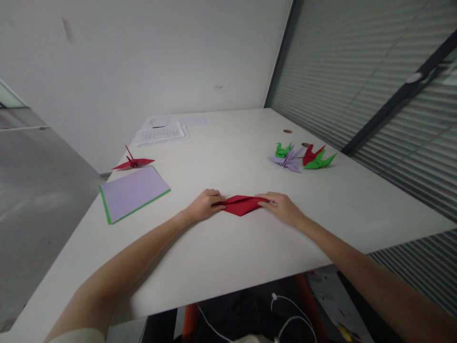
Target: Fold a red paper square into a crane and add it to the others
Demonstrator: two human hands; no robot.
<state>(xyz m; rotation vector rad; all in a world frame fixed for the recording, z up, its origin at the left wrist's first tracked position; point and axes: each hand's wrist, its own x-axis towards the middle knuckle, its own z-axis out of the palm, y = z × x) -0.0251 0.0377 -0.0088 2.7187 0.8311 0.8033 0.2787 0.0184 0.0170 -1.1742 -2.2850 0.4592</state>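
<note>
Our left forearm (pixel 143 252) slants in from 8 o'clock, our right forearm (pixel 342 246) from 4 o'clock. Our left hand (pixel 206 205) points toward 3 o'clock, our right hand (pixel 282 207) toward 9 o'clock; both pinch with curled fingers (pixel 213 193), 2 hands apart.

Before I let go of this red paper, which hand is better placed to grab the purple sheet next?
Probably your left hand. The purple sheet lies off to that side, while your right hand is farther away, at the other end of the red paper. Both hands hold the paper.
</note>
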